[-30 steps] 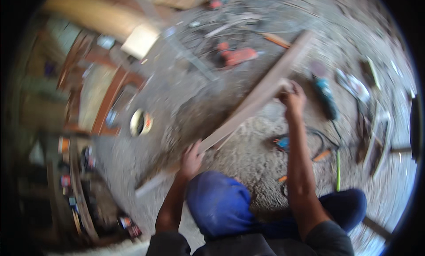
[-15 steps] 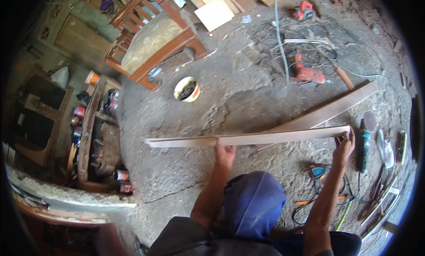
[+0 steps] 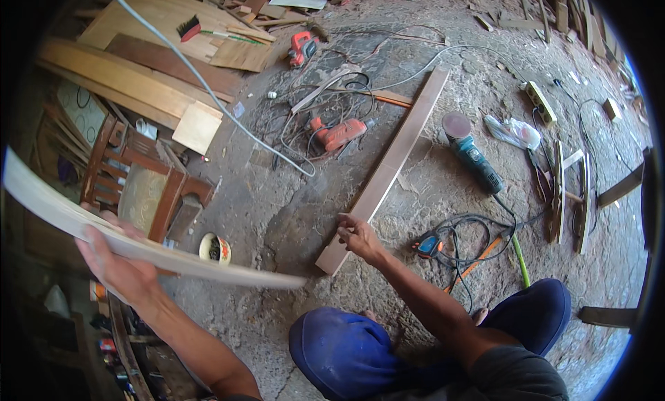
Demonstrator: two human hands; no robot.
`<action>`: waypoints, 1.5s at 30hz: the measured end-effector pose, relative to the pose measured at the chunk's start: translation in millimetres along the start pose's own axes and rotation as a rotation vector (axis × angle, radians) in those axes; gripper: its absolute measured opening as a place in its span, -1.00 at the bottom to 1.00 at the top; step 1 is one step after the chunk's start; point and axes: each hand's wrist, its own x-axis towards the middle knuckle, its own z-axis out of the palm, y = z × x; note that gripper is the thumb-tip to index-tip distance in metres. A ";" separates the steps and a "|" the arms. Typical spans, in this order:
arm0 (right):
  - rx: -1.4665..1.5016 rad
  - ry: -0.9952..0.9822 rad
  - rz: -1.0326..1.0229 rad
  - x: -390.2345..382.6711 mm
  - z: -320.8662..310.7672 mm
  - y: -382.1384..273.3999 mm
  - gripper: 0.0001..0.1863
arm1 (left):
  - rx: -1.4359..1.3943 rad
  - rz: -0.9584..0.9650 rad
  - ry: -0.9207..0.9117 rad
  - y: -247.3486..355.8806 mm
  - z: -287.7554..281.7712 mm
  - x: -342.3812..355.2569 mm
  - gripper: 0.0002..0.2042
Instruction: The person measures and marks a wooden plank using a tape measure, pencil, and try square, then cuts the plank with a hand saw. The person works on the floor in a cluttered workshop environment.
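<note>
My left hand point(image 3: 121, 259), at the left, is closed around a long pale wooden plank point(image 3: 180, 259), raised at a slant from the left edge toward the centre. My right hand point(image 3: 357, 237) is over the near part of a second, brownish plank point(image 3: 391, 162) lying on the floor, its fingers partly apart at the board's surface. Beside that plank lie a red drill point(image 3: 336, 134) and a teal angle grinder point(image 3: 474, 162) with a round disc, its black cable looping near a blue tool point(image 3: 429, 245).
Around me on the rough floor point(image 3: 277, 311) are a red power tool point(image 3: 303, 49), a power strip point(image 3: 540, 101), a plastic bag point(image 3: 519, 134), wooden strips point(image 3: 582, 193) and a small tub point(image 3: 211, 248). A wooden chair point(image 3: 170, 200), boards point(image 3: 118, 79) and a brush point(image 3: 190, 28) are at the back left.
The pale plank, earlier held horizontally by both hands, has swung left and tilted in my left hand. My right hand has let go of it and moved left onto the plank on the floor.
</note>
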 end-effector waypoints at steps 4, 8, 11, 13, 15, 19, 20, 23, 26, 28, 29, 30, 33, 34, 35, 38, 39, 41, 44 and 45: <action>0.140 0.037 -0.193 7.9 -32.0 -64.1 -0.42 | 0.342 -0.149 -0.215 -36.1 32.2 -83.6 -0.42; 0.723 -0.009 -0.337 4.8 -52.7 -121.7 -0.28 | 0.485 -0.665 -0.673 -92.5 35.8 -174.2 -0.80; 0.983 0.173 -0.424 1.8 -76.7 -137.1 -0.53 | 0.451 -1.017 -0.803 -134.8 15.6 -212.1 -0.66; 0.916 0.280 -0.501 5.3 -92.5 -135.0 -0.61 | 0.649 -0.789 -0.911 -154.6 -2.2 -228.2 -0.58; 0.882 0.315 -0.493 10.1 -105.5 -126.8 -0.65 | 0.868 -0.775 -0.934 -165.5 -19.9 -235.5 -0.47; 0.814 0.423 -0.492 22.4 -115.2 -115.9 -0.63 | 1.163 -0.761 -0.918 -171.1 -48.0 -249.1 -0.46; 0.787 0.431 -0.568 23.1 -116.7 -115.6 -0.63 | 1.192 -0.794 -0.942 -172.6 -55.6 -250.7 -0.45; 0.729 0.467 -0.647 21.3 -124.9 -120.5 -0.62 | 1.188 -0.864 -0.966 -179.8 -80.4 -262.0 -0.40; 0.851 0.426 -0.565 17.3 -134.1 -126.1 -0.56 | 1.212 -0.945 -0.945 -190.0 -98.5 -275.7 -0.34; 0.877 0.452 -0.529 15.7 -135.1 -127.2 -0.61 | 1.218 -0.976 -0.936 -193.1 -102.1 -282.6 -0.30; 0.896 0.462 -0.526 15.2 -134.6 -127.2 -0.62 | 1.210 -0.973 -0.935 -192.7 -100.9 -283.7 -0.28; 0.917 0.458 -0.513 14.6 -133.6 -127.1 -0.63 | 1.195 -0.955 -0.928 -190.9 -97.4 -283.5 -0.25; 0.972 0.471 -0.476 13.5 -131.9 -127.0 -0.65 | 1.061 -0.885 -0.975 -180.9 -76.1 -275.6 -0.21; 0.996 0.454 -0.485 13.2 -132.1 -127.0 -0.66 | 1.066 -0.861 -0.994 -177.1 -66.8 -272.2 -0.21; 1.020 0.435 -0.494 12.9 -132.8 -127.1 -0.67 | 1.088 -0.874 -1.012 -175.1 -56.7 -268.3 -0.20; 1.037 0.422 -0.478 13.3 -137.0 -126.0 -0.70 | 1.126 -0.841 -1.086 -175.1 -32.3 -255.9 -0.18; 1.031 0.403 -0.493 14.2 -139.1 -124.9 -0.71 | 1.127 -0.807 -1.108 -176.2 -27.0 -253.1 -0.17; 0.932 0.453 -0.460 16.5 -141.9 -121.1 -0.72 | 1.182 -0.844 -1.152 -177.3 -22.5 -249.5 -0.16; 0.855 0.475 -0.457 20.6 -143.2 -112.8 -0.70 | 1.127 -0.861 -1.135 -177.6 -24.7 -252.6 -0.16; 0.842 0.485 -0.459 21.8 -142.2 -110.1 -0.70 | 1.098 -0.877 -1.113 -176.8 -27.6 -255.9 -0.17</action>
